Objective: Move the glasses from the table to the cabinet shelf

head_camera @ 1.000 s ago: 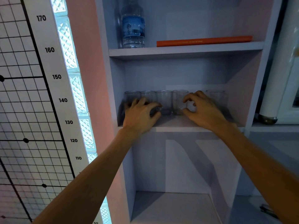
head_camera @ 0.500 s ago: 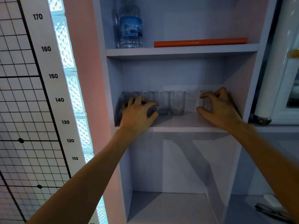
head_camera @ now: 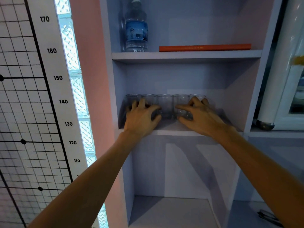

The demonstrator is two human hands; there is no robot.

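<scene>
Since half a second ago your right hand (head_camera: pixel 201 118) has slid leftward along the shelf (head_camera: pixel 174 129), bringing the fifth glass (head_camera: pixel 198 98) up against the row. Five glasses (head_camera: pixel 165 106) now stand upright side by side at the back of the middle shelf, rims level, each just beside the next. Your right hand's fingers (head_camera: pixel 182 107) curl around the two rightmost glasses, thumb low in front and index stretched across the fourth glass (head_camera: pixel 181 102); whether they press the glass or only rest near it, you cannot tell. Your left hand (head_camera: pixel 141 117) covers the two leftmost glasses, fingers spread and bent, thumb near the middle glass; its hold is equally unclear. Both forearms reach up from below. On the shelf above stand a water bottle (head_camera: pixel 136 30) at the left and a flat orange book (head_camera: pixel 204 47) to its right. Left of the cabinet runs a height scale (head_camera: pixel 57 78) beside glass blocks (head_camera: pixel 74 89).
</scene>
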